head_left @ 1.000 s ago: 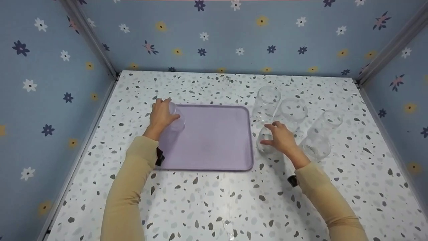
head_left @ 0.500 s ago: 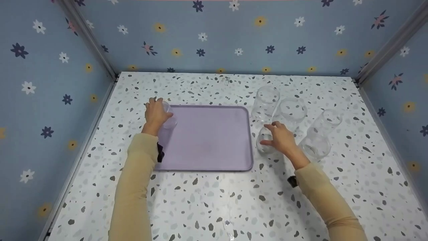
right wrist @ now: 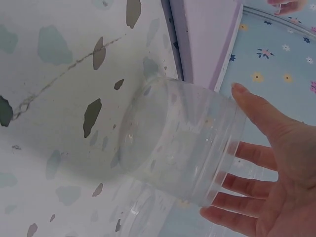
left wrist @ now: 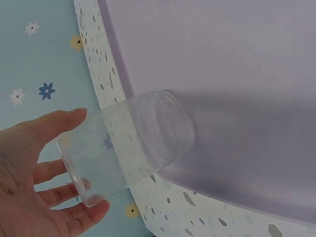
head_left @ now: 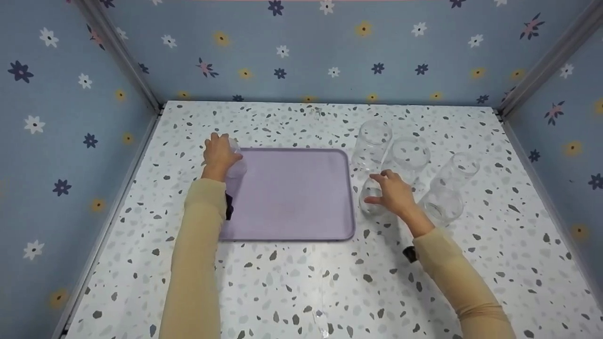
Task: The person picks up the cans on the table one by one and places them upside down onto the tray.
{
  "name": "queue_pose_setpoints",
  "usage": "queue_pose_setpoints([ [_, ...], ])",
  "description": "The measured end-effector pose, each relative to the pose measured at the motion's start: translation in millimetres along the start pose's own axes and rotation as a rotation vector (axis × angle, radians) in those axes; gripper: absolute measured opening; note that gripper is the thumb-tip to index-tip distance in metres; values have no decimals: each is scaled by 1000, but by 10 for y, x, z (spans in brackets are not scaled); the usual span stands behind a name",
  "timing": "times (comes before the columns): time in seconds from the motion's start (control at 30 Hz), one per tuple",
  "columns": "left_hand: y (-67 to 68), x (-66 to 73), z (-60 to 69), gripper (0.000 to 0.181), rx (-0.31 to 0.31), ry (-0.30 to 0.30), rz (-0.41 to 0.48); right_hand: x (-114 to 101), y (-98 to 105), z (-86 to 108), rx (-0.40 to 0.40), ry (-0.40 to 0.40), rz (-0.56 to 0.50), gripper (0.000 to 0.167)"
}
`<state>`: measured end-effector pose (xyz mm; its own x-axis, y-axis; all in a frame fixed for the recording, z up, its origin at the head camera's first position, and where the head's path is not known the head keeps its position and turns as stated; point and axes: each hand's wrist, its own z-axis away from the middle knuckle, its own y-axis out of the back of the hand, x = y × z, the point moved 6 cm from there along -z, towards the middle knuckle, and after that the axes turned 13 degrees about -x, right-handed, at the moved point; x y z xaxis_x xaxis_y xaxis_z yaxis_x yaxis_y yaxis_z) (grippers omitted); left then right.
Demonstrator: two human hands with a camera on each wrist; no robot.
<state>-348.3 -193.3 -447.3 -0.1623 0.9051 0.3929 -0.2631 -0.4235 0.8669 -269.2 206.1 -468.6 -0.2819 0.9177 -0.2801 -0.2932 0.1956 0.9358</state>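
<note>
My left hand grips a clear cup by its upper end at the far left corner of a lilac tray. In the left wrist view the thumb and fingers lie around the rim of this clear cup, and its base is over the tray's corner. To the right of the tray, my right hand holds a clear jar near its rim. Seen from the right wrist, the clear jar stands on the speckled table, thumb on one side and fingers on the other.
Several more clear containers stand right of the tray: a tall one at the back, a wide one beside it, and overlapping ones further right. Flower-patterned panels border the speckled table at the back and sides.
My left hand has moved left with the clear cup, from further inside the tray to its far left corner. The right hand and the jar have stayed in place.
</note>
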Motion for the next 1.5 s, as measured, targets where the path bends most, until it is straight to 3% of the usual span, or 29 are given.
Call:
queue_pose_setpoints([
  [0.43,-45,4,-81,66,10,19,-42,-1,6,-4,12,3,10,66],
  [0.93,-68,6,-77,72,-4,9,-8,-2,8,-4,23,-1,11,65],
  [1.3,-37,88,-22,78,-10,-1,-58,48,11,-6,28,-9,-50,65],
  [1.5,-17,201,3,77,27,-39,-80,62,16,7,39,-13,-96,64],
])
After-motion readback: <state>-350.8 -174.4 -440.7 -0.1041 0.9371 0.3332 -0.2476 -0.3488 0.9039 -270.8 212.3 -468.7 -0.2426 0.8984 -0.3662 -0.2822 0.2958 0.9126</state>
